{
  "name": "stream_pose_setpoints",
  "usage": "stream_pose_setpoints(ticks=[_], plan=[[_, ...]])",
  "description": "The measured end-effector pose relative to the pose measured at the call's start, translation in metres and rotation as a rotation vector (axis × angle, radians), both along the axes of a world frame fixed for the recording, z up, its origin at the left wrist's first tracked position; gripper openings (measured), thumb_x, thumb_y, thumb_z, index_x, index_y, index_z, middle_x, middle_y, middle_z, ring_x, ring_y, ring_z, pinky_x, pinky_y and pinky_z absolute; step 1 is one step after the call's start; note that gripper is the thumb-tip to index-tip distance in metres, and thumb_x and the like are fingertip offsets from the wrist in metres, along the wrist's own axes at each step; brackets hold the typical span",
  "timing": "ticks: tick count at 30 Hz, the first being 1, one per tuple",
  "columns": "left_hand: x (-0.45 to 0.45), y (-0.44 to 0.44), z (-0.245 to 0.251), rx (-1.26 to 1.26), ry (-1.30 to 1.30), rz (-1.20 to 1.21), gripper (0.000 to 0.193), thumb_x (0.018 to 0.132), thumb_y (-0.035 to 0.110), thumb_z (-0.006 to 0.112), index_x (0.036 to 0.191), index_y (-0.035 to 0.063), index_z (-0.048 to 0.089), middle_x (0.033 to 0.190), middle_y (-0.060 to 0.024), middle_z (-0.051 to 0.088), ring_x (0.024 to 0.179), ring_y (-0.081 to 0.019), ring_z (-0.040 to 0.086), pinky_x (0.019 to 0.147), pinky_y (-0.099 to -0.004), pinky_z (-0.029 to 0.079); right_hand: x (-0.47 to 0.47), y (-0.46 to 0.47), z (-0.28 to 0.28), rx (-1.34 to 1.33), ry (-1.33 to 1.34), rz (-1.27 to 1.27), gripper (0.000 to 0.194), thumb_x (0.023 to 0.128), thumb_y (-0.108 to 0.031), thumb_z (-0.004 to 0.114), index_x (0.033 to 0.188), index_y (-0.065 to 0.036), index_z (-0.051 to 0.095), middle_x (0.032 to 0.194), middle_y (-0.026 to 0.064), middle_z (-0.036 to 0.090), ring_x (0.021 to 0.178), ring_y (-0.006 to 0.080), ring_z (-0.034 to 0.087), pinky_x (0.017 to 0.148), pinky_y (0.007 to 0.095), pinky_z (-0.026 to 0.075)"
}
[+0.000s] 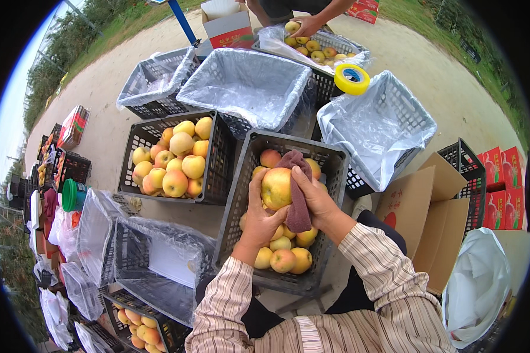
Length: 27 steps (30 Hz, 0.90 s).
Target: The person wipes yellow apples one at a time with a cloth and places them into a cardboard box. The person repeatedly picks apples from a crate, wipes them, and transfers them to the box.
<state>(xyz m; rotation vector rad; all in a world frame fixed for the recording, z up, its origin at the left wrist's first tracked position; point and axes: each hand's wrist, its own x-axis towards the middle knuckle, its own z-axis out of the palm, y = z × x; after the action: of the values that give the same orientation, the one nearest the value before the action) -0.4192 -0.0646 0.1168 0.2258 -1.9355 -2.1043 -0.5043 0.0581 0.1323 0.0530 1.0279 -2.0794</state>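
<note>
A large yellow-red apple (276, 189) is held up over a black plastic crate (335, 163) of similar apples. My left hand (261, 220) grips its left side, with the thumb curled underneath. In my right hand (319, 200) is a brown-purple cloth (298, 189), pressed against the apple's right side. Part of the cloth hangs below the fingers. Loose apples (283, 260) lie in the crate beneath my hands and are partly hidden by them. To the left stands another black crate (223, 154) heaped with apples (181, 163).
Plastic-lined crates (247, 88) stand ahead; a tape roll (352, 79) rests on the rim of a lined crate (380, 137). Another person's hand (307, 25) holds an apple over a lined crate (362, 50). An open cardboard box (406, 198) and red printed boxes (503, 207) are at right.
</note>
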Motion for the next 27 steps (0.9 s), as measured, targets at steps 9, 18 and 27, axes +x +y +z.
stream_pose_setpoints(ticks=[9, 18, 27], plan=[[-0.001, -0.003, 0.004, -0.193, -0.042, 0.226, 0.081, 0.072, 0.011, 0.082, 0.14, 0.0054, 0.037, 0.131, -0.0133, 0.051, 0.12, -0.0227, 0.053, 0.102, -0.0351, 0.044, 0.003, 0.0, -0.002, 0.329, 0.897, -0.013, 0.054, 0.093, -0.032, 0.068, 0.136, -0.006, 0.048, 0.134, 0.0118, 0.049, 0.118, 0.0225, 0.052, 0.101, 0.0333, 0.042], [0.009, 0.01, 0.009, -0.861, -0.098, 0.099, 0.088, 0.062, 0.016, 0.087, 0.137, 0.0059, 0.042, 0.127, -0.016, 0.053, 0.116, -0.0356, 0.056, 0.092, -0.043, 0.049, -0.015, 0.002, -0.006, 0.695, 1.19, 0.152, 0.047, 0.095, -0.044, 0.055, 0.122, -0.006, 0.057, 0.117, 0.0191, 0.061, 0.104, 0.0426, 0.059, 0.086, 0.0466, 0.049], [0.015, -0.025, 0.016, -0.941, 0.132, -0.015, 0.092, 0.062, 0.023, 0.087, 0.14, 0.0073, 0.042, 0.138, -0.0149, 0.049, 0.129, -0.0337, 0.047, 0.098, -0.0404, 0.044, -0.031, 0.007, 0.002, 0.0, 0.206, 0.473, 0.069, 0.093, -0.053, 0.062, 0.138, -0.003, 0.046, 0.125, 0.0081, 0.056, 0.113, 0.0151, 0.054, 0.094, 0.0282, 0.046]])
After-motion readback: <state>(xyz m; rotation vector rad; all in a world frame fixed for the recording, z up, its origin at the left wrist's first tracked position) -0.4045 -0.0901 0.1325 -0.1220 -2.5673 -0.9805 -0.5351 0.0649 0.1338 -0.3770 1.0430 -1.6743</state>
